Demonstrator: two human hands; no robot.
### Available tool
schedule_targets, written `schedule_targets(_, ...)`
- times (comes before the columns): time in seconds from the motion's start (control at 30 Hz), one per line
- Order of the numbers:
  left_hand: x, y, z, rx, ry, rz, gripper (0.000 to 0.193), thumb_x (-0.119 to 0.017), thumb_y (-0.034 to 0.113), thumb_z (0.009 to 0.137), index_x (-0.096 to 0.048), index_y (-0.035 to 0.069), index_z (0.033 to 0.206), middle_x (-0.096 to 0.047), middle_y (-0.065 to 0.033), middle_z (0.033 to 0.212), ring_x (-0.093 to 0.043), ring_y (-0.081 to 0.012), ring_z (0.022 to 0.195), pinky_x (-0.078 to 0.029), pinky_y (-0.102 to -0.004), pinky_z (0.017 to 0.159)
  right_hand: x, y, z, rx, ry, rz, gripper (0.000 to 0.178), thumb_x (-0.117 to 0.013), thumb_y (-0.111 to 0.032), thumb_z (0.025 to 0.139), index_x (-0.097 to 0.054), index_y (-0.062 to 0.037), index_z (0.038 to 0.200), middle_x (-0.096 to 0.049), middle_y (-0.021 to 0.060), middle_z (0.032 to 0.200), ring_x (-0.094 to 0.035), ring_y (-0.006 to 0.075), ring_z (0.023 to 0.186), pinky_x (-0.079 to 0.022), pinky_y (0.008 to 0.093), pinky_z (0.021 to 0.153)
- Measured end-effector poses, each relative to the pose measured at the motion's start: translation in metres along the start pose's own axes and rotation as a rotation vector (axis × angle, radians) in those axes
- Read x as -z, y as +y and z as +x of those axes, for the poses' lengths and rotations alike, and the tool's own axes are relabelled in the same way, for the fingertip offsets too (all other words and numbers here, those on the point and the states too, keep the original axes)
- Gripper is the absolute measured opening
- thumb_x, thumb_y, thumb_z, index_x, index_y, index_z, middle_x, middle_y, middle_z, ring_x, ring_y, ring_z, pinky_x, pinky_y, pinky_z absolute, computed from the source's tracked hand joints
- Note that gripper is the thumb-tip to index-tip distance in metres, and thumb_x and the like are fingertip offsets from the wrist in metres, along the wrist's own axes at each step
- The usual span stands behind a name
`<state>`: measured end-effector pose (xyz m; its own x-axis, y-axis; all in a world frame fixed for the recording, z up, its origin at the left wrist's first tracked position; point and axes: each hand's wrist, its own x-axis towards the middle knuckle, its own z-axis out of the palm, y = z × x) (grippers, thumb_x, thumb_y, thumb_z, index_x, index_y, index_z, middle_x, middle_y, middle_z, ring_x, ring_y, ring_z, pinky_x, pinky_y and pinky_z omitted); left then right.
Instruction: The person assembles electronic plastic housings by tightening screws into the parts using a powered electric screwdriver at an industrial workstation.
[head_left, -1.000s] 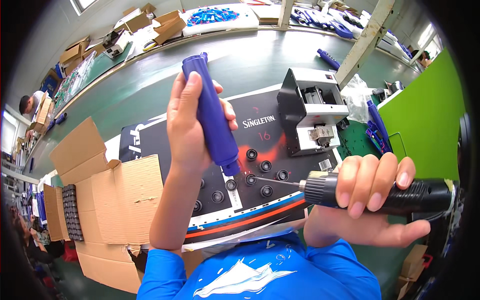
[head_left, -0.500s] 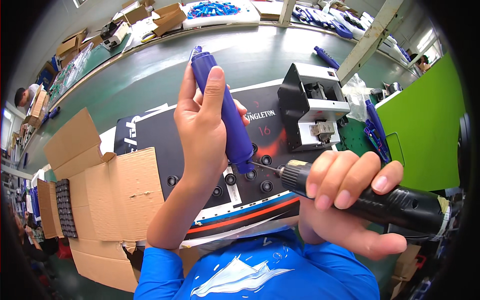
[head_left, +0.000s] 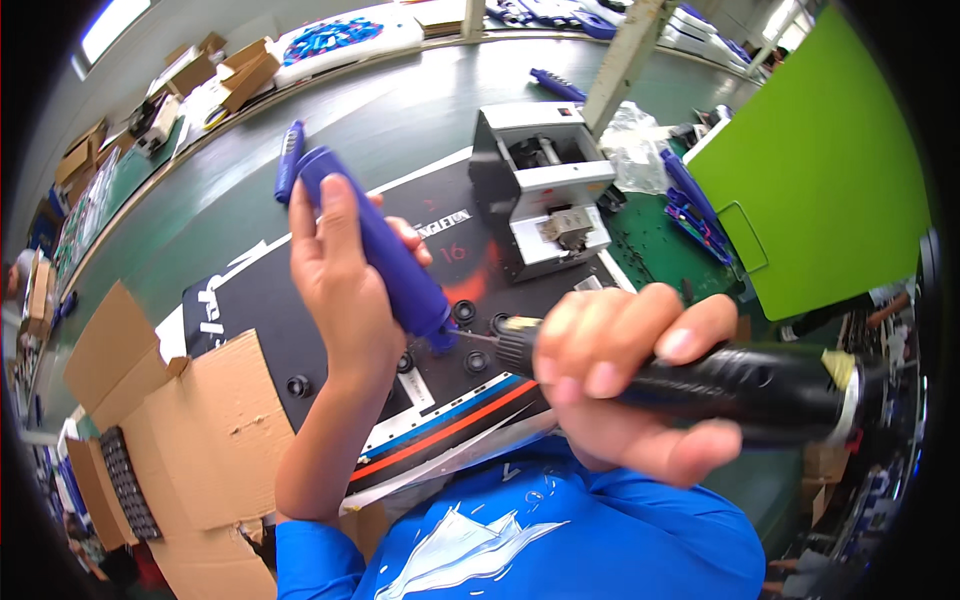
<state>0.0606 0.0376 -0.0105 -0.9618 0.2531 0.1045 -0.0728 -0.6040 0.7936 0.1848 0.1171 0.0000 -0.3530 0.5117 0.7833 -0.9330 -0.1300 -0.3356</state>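
My left hand [head_left: 342, 290] is wrapped around a dark blue cylindrical housing [head_left: 385, 255], its thumb lying along the top side. The housing slants down to the right, its narrower end lowest. My right hand [head_left: 625, 375] grips a black electric screwdriver [head_left: 745, 392], thumb stretched out below. The thin bit reaches the housing's narrow end; whether it sits in a screw is too blurred to tell. Under both hands lies a black printed mat [head_left: 250, 300] with several black rings [head_left: 299, 386] on it. Beyond the housing's upper end lies another blue handle-like piece [head_left: 290, 160].
A black-and-white fixture [head_left: 560, 190] stands on the mat's far right side. Blue parts [head_left: 690, 205] lie beside a bright green panel [head_left: 830, 170]. An opened cardboard box [head_left: 220, 430] is at the left. A post [head_left: 625, 65] rises behind the fixture.
The scene has shifted left in view as my head turned. Both hands keep their grips, and the bit stays at the housing's narrow end. The blue piece beyond it shows more fully.
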Motion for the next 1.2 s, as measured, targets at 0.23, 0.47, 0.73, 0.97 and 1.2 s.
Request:
schedule_targets(0.23, 0.003, -0.004, -0.011, -0.169, -0.147, -0.088, 0.048, -0.044, 0.045, 0.098, -0.040, 0.006, 0.124, -0.046, -0.0058, 0.086, -0.053, -0.0150, 0.061, -0.047, -0.0303, 0.052, 0.042, -0.039, -0.030, -0.626, 0.323, -0.427, 0.049, -0.046, 0.005, 0.081, -0.037, 0.0027, 0.128, -0.061, 0.0339, 0.113, -0.057, 0.0157, 0.050, -0.051, 0.0275, 0.049)
schedule_targets(0.47, -0.017, -0.035, -0.040, -0.117, -0.169, -0.140, 0.044, -0.051, 0.035, 0.099, -0.036, 0.006, 0.128, -0.050, -0.0085, 0.087, -0.054, -0.0170, 0.061, -0.051, -0.0333, 0.051, 0.036, -0.030, -0.080, -1.054, 0.305, -0.347, 0.061, -0.057, 0.004, 0.079, -0.041, -0.0009, 0.137, -0.059, 0.0064, 0.092, -0.059, 0.0091, 0.058, -0.051, 0.0242, 0.053)
schedule_targets(0.73, -0.011, -0.041, -0.054, -0.231, -0.177, 0.043, 0.044, -0.049, 0.028, 0.101, -0.035, 0.002, 0.135, -0.049, -0.0047, 0.089, -0.052, -0.0110, 0.068, -0.049, -0.0243, 0.058, 0.035, -0.027, -0.065, -0.969, 0.257, -0.290, 0.056, -0.059, -0.003, 0.079, -0.043, -0.0028, 0.132, -0.054, 0.0001, 0.076, -0.054, 0.0055, 0.059, -0.043, 0.0229, 0.053)
schedule_targets(0.97, -0.010, -0.045, -0.052, -0.229, -0.208, 0.072, 0.064, -0.039, 0.052, 0.098, -0.029, 0.003, 0.138, -0.047, -0.0051, 0.093, -0.051, -0.0126, 0.068, -0.047, -0.0255, 0.060, 0.040, -0.026, -0.067, -1.132, 0.219, -0.228, 0.056, -0.056, -0.001, 0.080, -0.042, -0.0024, 0.134, -0.055, 0.0006, 0.076, -0.053, 0.0062, 0.054, -0.043, 0.0225, 0.051)
schedule_targets(1.2, -0.014, -0.056, -0.056, -0.104, -0.257, 0.053, 0.060, -0.041, 0.047, 0.097, -0.033, 0.002, 0.137, -0.049, -0.0067, 0.098, -0.052, -0.0143, 0.072, -0.047, -0.0266, 0.062, 0.057, -0.009, -0.064, -1.053, 0.317, -0.212, 0.042, -0.060, -0.001, 0.079, -0.049, 0.0008, 0.119, -0.057, 0.0037, 0.076, -0.058, 0.0097, 0.051, -0.047, 0.0238, 0.046)
